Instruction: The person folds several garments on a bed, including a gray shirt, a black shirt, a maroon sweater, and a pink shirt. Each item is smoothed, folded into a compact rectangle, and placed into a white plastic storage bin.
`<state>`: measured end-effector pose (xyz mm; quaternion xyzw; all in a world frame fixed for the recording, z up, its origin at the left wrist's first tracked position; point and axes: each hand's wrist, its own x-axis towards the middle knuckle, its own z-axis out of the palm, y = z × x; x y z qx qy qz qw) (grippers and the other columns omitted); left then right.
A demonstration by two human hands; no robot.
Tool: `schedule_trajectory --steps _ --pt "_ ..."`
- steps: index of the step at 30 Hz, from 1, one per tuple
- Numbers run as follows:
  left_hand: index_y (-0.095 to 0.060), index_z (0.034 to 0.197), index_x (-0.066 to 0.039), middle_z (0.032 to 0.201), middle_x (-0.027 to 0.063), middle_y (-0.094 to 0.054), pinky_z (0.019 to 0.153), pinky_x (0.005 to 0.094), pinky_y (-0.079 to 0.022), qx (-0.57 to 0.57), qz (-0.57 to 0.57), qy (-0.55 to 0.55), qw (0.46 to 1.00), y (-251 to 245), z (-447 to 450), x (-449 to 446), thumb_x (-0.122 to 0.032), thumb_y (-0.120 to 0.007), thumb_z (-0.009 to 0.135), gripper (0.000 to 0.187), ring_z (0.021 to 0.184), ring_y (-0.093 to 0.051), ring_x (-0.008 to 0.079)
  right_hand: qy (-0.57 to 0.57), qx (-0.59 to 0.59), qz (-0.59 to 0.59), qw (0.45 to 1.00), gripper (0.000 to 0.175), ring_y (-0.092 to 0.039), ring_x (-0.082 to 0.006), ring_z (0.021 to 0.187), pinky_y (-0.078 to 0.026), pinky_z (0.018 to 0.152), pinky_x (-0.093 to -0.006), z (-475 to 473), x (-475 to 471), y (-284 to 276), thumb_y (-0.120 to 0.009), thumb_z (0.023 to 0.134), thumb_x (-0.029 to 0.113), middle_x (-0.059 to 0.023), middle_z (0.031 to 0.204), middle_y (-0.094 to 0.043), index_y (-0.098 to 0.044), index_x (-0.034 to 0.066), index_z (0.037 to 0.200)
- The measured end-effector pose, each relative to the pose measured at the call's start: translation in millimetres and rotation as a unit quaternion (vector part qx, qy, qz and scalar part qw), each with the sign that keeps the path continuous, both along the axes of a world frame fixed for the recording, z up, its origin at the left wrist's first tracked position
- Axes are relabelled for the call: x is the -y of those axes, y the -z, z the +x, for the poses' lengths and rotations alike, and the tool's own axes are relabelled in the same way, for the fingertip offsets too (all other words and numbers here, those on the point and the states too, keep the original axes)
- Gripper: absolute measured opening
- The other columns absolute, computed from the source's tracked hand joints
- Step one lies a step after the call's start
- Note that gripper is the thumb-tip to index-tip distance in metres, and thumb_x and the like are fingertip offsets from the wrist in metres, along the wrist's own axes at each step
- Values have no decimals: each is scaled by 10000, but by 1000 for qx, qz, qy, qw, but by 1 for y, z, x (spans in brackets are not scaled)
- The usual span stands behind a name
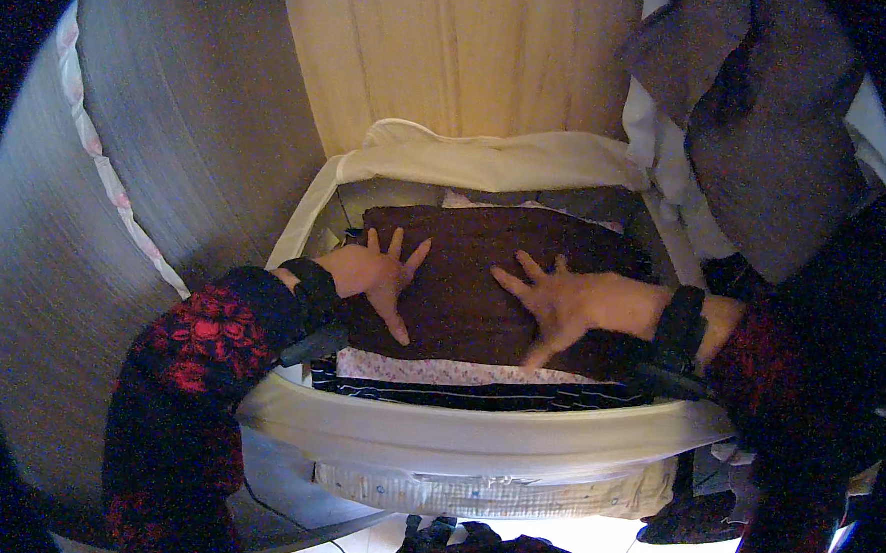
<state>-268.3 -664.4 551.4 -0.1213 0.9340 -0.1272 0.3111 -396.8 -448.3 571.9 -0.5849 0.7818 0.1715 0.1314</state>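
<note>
A dark brown folded cloth (472,293) lies on top of other fabrics inside a cream fabric storage bin (480,432). My left hand (383,277) rests palm down on the cloth's left part, fingers spread. On its right part is my right hand (562,298), also spread and slightly blurred. Neither hand grips anything. Under the brown cloth's near edge show a pale floral-print fabric (438,370) and a dark fabric with thin white stripes (474,394). More pale patterned fabric (458,199) peeks out behind it.
A wooden panel (455,52) stands behind the bin. To the left is a grey wood-grain panel (181,112) with a twisted pale cloth strip (106,172) along it. Grey-brown fabric (773,143) rises at the right. Below the bin's rim sits a pale patterned item (491,497).
</note>
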Motion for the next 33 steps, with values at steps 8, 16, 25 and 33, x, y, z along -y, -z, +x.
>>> schedule_trajectory --steps 8,16,25,33 --pt "188 1362 -79 1377 341 124 987 606 -196 6 -1 -34 999 12 8 0 -803 -639 375 1477 1198 -21 628 -21 29 14 999 1457 -488 -462 1053 -435 877 -470 -71 -28 13 -854 335 440 -374 1363 -75 136 230 1384" --pt "-85 1405 -73 1437 230 -86 1017 423 -285 22 65 -60 996 -28 10 4 -749 -645 489 1268 1286 -232 389 3 -77 45 996 1453 -477 -418 1092 -421 882 -427 -84 -33 11 -870 369 378 -274 1336 -318 151 174 1384" --pt "-436 1274 -76 1205 181 -518 927 368 -398 -375 122 17 919 -145 27 -102 -424 -636 763 650 1117 -497 289 -64 -44 -235 969 368 -578 -344 902 -463 738 -450 -7 -34 -83 -656 732 221 -166 956 -605 -543 51 1039" --pt "-544 1128 20 1134 180 -564 941 369 -382 -636 226 306 671 -103 106 -294 -333 -662 762 522 1098 -515 296 -93 -148 -568 805 337 -586 -208 605 -472 523 -302 152 -238 -37 -589 707 110 -87 779 -589 -541 -7 1019"
